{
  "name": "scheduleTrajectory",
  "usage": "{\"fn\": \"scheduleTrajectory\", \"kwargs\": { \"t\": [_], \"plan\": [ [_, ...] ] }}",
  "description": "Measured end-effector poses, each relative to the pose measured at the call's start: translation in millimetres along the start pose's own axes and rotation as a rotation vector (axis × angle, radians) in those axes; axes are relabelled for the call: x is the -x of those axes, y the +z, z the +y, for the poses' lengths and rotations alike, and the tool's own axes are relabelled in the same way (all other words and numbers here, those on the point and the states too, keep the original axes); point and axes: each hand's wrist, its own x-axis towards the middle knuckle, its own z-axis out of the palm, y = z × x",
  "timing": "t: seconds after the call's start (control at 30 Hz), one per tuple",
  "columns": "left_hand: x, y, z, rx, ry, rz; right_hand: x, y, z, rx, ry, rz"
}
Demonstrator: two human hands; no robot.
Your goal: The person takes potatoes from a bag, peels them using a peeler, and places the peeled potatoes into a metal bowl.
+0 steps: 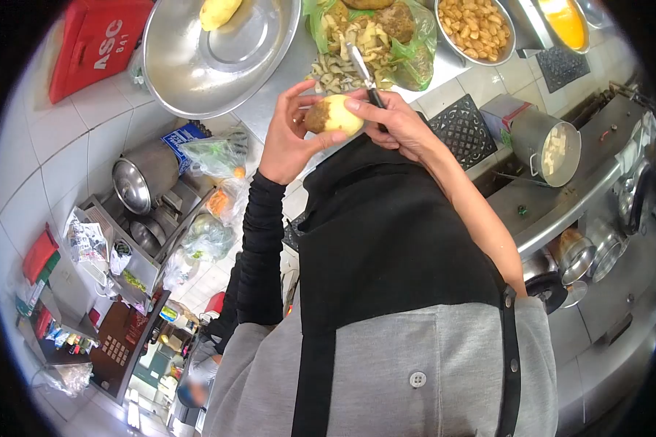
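Note:
My left hand [287, 137] is closed around a partly peeled potato [334, 116], with brown skin left on its left side and pale yellow flesh on the right. In my right hand [401, 125] is a peeler [360, 65] with a black handle, its metal head pointing up and away from the potato. My right thumb rests against the potato's peeled side. Just beyond my hands, potato peelings [346, 44] lie on a green plastic bag [415, 62], with unpeeled potatoes [393, 23] among them. A peeled potato [219, 12] sits in the large metal bowl [168, 80].
A bowl of brown, nut-like pieces [475, 30] and a container of orange liquid [563, 25] stand at the upper right. On the right is a large pot [557, 153] on a metal counter. A red ASC container [98, 47] is at upper left. Another person [197, 386] appears at lower left.

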Motion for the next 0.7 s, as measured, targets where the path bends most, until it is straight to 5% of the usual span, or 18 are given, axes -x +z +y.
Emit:
{"fn": "scheduleTrajectory", "kwargs": {
  "t": [0.17,0.27,0.4,0.5,0.7],
  "plan": [
    [-9,10,-19,0.459,-0.059,0.151,2,-1,-1,-0.004,-0.099,0.085],
    [-11,17,-14,0.359,-0.026,0.125,-15,1,24,0.605,-0.548,0.270],
    [-13,5,-27,0.074,-0.094,0.024,-11,-9,24,0.563,-0.402,0.123],
    [-14,1,-28,-0.176,-0.117,0.009,14,11,-13,1.048,-0.172,0.330],
    [-14,6,-28,-0.520,-0.193,0.154,20,13,-12,1.298,-0.289,0.343]
  ]
}}
